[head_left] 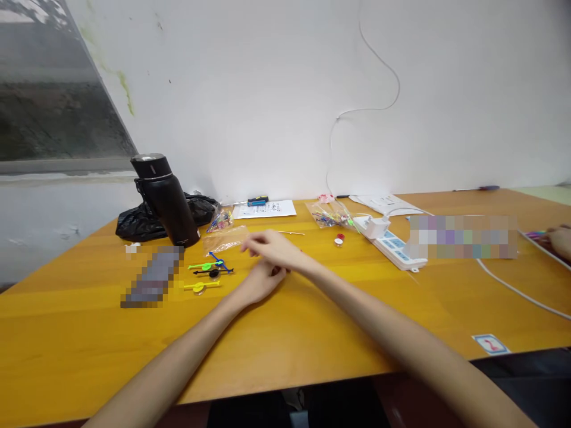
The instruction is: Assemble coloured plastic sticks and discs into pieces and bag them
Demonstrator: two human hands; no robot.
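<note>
Spinners (215,273) are lying to the left; right hand (275,246) is crossing over left hand (259,283) near them, fingers bending loosely. Left fingers are hiding, can't tell if either hand's gripping anything. Imo uncrossing would be giving clearer sightlines.

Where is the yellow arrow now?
In the head view, the yellow arrow lies left of center, nearer the person than the black arrow and left of the left hand.
</note>
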